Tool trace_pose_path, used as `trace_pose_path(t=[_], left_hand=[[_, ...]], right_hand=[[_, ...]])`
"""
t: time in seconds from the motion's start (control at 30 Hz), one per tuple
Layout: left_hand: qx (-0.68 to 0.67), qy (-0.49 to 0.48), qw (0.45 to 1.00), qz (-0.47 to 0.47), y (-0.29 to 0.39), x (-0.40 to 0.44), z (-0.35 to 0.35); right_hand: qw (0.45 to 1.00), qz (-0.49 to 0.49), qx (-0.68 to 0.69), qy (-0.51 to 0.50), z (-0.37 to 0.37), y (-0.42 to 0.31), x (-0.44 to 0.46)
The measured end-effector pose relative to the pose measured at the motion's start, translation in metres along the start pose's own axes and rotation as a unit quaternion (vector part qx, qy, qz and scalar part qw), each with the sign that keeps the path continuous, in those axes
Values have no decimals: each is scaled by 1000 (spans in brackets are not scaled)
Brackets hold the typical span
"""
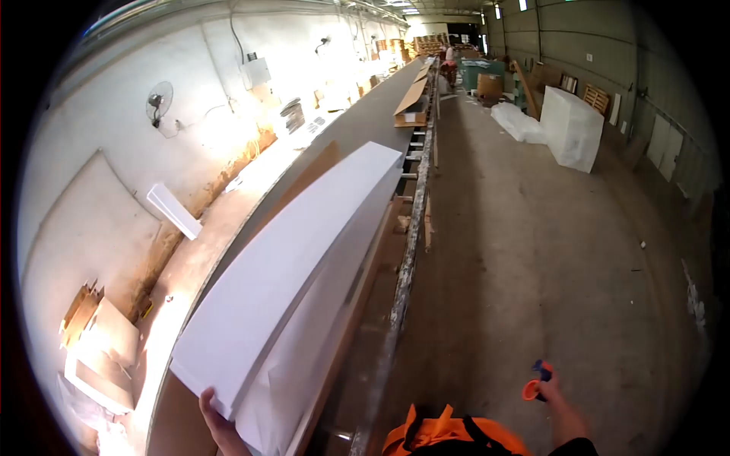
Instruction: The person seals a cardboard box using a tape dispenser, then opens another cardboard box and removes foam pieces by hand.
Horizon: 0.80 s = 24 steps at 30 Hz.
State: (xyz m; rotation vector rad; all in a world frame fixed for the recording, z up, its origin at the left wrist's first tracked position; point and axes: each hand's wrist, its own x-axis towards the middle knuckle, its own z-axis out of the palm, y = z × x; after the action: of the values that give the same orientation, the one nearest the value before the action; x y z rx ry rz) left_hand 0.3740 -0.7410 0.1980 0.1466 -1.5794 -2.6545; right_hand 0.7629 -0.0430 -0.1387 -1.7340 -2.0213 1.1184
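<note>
A long white foam board (289, 243) lies tilted over a long carton lined with white sheeting (285, 387). At the board's near end, my left hand (217, 422) grips its lower edge with the fingers bent round the corner. On the right, away from the bench, my right hand (553, 389) is closed on a small orange and dark-blue hand tool (538, 380). The tool has an orange ring at its lower end; its exact kind is not clear. Part of my left palm is cut off by the lower frame edge.
A metal roller rail (411, 251) runs along the bench. Farther up lie open cartons (411, 102). On the right stand a wrapped white block (572, 129) and a concrete floor aisle (525, 266). Cardboard pieces (106, 342) lean by the left wall. A person (449, 64) is far off.
</note>
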Motion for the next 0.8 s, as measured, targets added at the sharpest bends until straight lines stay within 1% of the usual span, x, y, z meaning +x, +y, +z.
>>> trace_pose_path(t=[0.03,0.1,0.13,0.17,0.23,0.3,0.33,0.37,0.47,0.5,0.53,0.57,0.6,0.63,0.67,0.7,0.73,0.77,0.8], left_hand=[[58,45,996,42,-17,8,-8],[57,111,990,62,-27,8,25],[-4,129,991,38,-29,-5,71],[-15,143,989,32,-39,-4,97],[-41,160,985,38,-61,3,138],[-56,164,984,49,-86,18,180],[-14,144,978,151,-100,31,199],[32,113,968,223,-128,48,204],[139,28,941,308,-163,92,229],[184,36,917,353,-186,111,235],[168,50,914,366,-193,126,255],[112,69,926,355,-200,143,278],[46,86,937,337,-206,158,305],[-11,102,942,318,-215,172,335],[-39,101,950,294,-223,183,359],[-69,101,955,270,-231,194,383],[-98,103,959,246,-239,205,407],[-2,57,938,343,-264,222,422],[69,64,926,364,-275,232,440]], right_hand=[[1000,12,2,-29,17,-5,2],[995,42,-11,-90,27,-46,-10],[991,56,-17,-122,31,-68,-14],[988,74,-37,-134,52,-43,13],[989,81,-38,-117,71,-28,40],[991,93,-32,-94,77,-43,62],[991,103,-25,-81,76,-54,75],[991,111,-18,-67,75,-65,89],[991,125,3,-41,69,-113,120],[989,138,22,-53,67,-123,136],[985,152,41,-65,66,-133,153],[982,164,63,-75,67,-144,179],[974,166,144,-62,78,-145,210],[959,163,225,-48,98,-131,251],[938,162,304,-35,109,-127,286],[925,163,340,-44,116,-155,308],[897,150,410,-66,131,-180,340],[863,133,479,-86,147,-212,372],[835,98,528,-121,159,-282,387]])
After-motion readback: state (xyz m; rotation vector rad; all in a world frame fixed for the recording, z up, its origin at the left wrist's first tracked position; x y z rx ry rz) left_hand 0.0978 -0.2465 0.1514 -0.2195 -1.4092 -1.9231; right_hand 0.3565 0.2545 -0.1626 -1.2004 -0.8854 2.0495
